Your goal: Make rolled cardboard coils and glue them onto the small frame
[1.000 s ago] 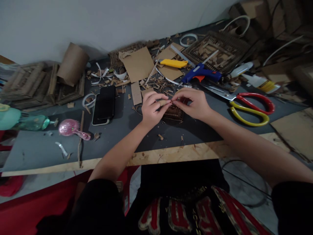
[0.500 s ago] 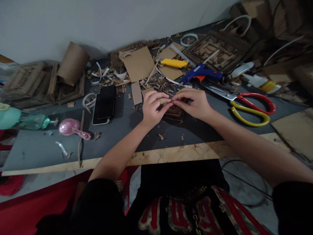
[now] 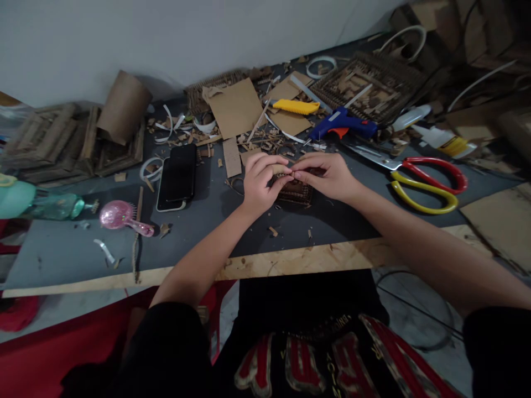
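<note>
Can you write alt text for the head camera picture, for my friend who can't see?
A left hand and a right hand pinch their fingertips together above a small brown piece on a grey table. Around them lie cardboard, a yellow cutter, a blue glue gun, big scissors, two phones and a pink hairbrush.

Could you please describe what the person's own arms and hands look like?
Both the left hand and the right hand are ungloved. The forearms are bare, with no watch or bracelet visible. Short black sleeves cover the upper arms, without visible markings.
</note>
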A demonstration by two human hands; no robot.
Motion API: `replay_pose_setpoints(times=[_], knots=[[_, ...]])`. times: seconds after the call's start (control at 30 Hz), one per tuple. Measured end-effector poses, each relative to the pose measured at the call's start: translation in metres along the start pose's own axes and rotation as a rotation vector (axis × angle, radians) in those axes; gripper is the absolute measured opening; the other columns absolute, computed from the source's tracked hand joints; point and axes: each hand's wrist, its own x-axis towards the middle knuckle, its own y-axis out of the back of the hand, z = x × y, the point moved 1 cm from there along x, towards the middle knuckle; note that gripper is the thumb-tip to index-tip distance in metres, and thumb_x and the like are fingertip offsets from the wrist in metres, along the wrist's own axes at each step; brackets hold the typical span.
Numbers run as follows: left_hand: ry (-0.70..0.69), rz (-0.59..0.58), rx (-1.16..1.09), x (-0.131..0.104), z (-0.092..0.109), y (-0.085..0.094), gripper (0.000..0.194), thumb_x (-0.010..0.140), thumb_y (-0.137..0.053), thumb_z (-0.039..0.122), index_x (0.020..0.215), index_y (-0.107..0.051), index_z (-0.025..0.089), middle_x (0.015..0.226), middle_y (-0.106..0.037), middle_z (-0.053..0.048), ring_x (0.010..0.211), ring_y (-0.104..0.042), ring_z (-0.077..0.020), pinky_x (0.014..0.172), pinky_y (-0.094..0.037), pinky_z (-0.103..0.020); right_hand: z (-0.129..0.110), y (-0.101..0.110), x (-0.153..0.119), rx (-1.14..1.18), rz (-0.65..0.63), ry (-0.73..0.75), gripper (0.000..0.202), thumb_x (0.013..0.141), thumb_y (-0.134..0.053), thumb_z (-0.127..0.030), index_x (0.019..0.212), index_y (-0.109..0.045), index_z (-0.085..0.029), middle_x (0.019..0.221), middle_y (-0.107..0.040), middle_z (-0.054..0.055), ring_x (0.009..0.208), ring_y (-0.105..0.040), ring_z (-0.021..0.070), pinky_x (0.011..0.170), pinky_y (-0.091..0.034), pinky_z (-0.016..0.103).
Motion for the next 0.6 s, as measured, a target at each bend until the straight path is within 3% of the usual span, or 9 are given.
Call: replay_pose_setpoints(times=[0.23,0.37,0.6], knots=[[-0.012,0.033,-0.024,0.0001,0.0004,0.0006,0.018,0.093,-0.065,0.043,0.093,-0.068,0.025,0.1,-0.073,-0.001,0.1,-0.061,-0.0178,0.093,-0.048,-0.037,-0.0022,0.0009,-0.0001,-0.035,0.033,-0.03,0.025,0.087,-0.071,-0.041,0.087,-0.078,-0.017,0.081,-0.075,0.005,0.065,-0.062,0.011,0.054,-0.042,0.023],[0.012,0.009,0.064,-0.0008,-0.0005,0.0002,0.028,0.094,-0.06,0.05,0.089,-0.069,0.024,0.097,-0.073,-0.002,0.099,-0.061,-0.0191,0.092,-0.05,-0.039,-0.0063,0.0013,-0.0004,-0.02,0.043,-0.045,0.024,0.086,-0.072,-0.04,0.089,-0.078,-0.017,0.081,-0.074,0.005,0.063,-0.061,0.0096,0.051,-0.042,0.021],[0.04,0.05,0.018,-0.0024,-0.0048,-0.0007,0.029,0.091,-0.062,0.052,0.085,-0.071,0.026,0.09,-0.073,0.0,0.096,-0.061,-0.0186,0.089,-0.05,-0.037,-0.0088,0.0027,-0.0001,-0.031,0.02,0.02,0.022,0.085,-0.074,-0.039,0.092,-0.079,-0.019,0.084,-0.075,0.004,0.063,-0.059,0.0094,0.052,-0.042,0.022]])
